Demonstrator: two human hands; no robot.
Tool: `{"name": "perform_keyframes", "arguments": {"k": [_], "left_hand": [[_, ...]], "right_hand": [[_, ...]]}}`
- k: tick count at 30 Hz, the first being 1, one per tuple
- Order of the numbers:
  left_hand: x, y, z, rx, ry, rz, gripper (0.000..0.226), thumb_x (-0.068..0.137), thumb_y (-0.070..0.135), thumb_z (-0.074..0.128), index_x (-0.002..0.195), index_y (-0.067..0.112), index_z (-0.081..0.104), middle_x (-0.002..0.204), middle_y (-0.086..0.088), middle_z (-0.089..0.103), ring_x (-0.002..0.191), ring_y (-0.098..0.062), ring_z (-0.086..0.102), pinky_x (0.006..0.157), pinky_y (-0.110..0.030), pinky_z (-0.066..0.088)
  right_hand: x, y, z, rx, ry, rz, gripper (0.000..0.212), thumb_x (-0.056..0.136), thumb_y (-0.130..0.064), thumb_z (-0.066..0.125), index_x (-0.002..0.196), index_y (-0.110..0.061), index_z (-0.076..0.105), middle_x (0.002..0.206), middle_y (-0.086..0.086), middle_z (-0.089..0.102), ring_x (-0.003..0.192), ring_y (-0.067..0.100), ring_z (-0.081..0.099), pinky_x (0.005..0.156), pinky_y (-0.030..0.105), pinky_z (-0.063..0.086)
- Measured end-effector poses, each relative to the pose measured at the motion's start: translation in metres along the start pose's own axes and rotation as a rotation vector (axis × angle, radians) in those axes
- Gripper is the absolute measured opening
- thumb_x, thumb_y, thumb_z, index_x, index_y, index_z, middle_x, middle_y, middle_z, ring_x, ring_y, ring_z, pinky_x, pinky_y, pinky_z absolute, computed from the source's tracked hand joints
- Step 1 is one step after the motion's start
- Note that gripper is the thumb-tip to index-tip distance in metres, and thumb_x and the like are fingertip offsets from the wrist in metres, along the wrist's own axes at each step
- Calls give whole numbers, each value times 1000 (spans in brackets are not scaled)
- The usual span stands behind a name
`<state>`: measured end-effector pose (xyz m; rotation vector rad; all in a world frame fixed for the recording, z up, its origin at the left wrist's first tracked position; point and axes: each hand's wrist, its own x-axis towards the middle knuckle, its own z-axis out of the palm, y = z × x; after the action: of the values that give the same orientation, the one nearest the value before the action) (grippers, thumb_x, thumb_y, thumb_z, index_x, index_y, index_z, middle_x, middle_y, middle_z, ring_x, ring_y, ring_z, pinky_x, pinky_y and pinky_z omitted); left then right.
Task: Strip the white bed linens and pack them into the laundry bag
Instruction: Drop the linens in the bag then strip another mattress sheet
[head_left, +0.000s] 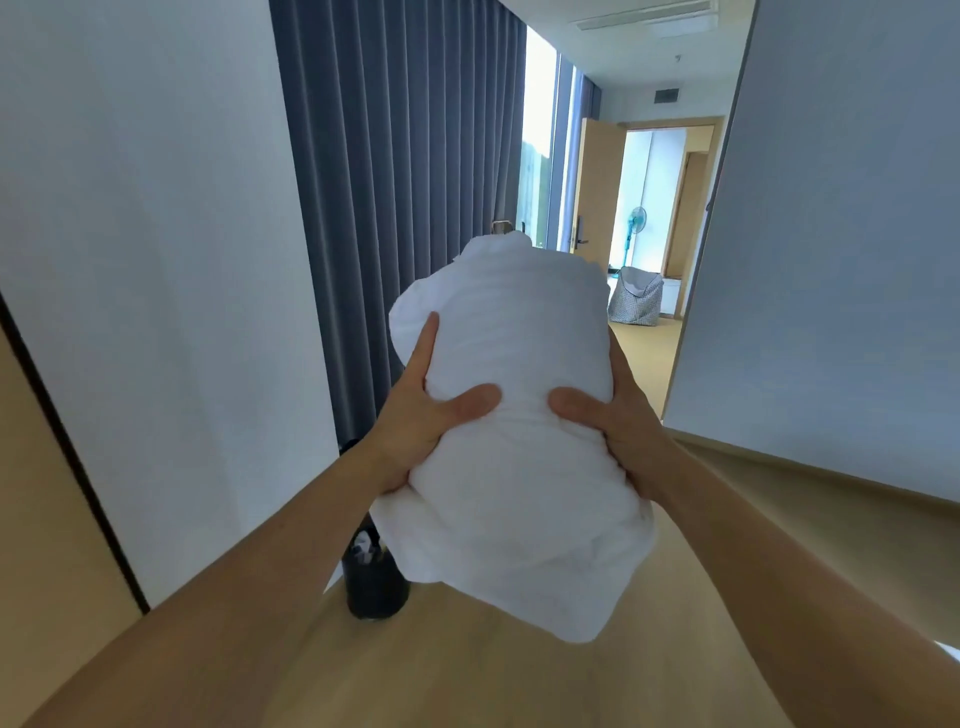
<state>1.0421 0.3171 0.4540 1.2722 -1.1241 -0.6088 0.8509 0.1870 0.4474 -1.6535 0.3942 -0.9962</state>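
You hold the bundle of white linens (519, 332) up in front of you, clear of the floor. Your left hand (415, 421) grips its left side and your right hand (623, 426) its right, fingers clamped on the cloth and thumbs pressed in. The laundry bag (635, 296) stands well apart, on the floor by the far door.

white linens (519, 441), grey curtain (395, 182), black bin (376, 592)

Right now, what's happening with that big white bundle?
A person holds bundled-up white bed linens out in front, with the left hand and right hand gripping the sides. The patterned laundry bag stands on the floor farther off, near the open doorway, so this bundle is not in it yet.
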Motion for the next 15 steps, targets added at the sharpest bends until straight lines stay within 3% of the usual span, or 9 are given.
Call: {"name": "perform_keyframes", "arguments": {"k": [5,11,15], "left_hand": [[102,-19,31,24,-4,-3,121,50,68,84,146,66,10,129,33,42,116,-5,54,80,-21,54],[211,-42,62,56,6,14,120,53,66,82,148,64,8,144,18,42,125,-17,52,103,-46,50],[284,-71,77,58,-1,-5,121,53,63,82,148,63,7,147,13,41,126,-20,52,103,-48,50]], "right_hand": [[85,33,-56,1,11,-8,114,50,-58,94,147,-55,34,141,-16,57,126,17,59,101,51,52],[183,70,-115,1,12,-11,117,48,-60,94,147,-55,33,141,-16,57,126,17,59,102,50,51],[244,107,-146,-11,23,-7,116,49,-60,94,148,-53,34,142,-15,56,127,17,59,103,51,51]]}}
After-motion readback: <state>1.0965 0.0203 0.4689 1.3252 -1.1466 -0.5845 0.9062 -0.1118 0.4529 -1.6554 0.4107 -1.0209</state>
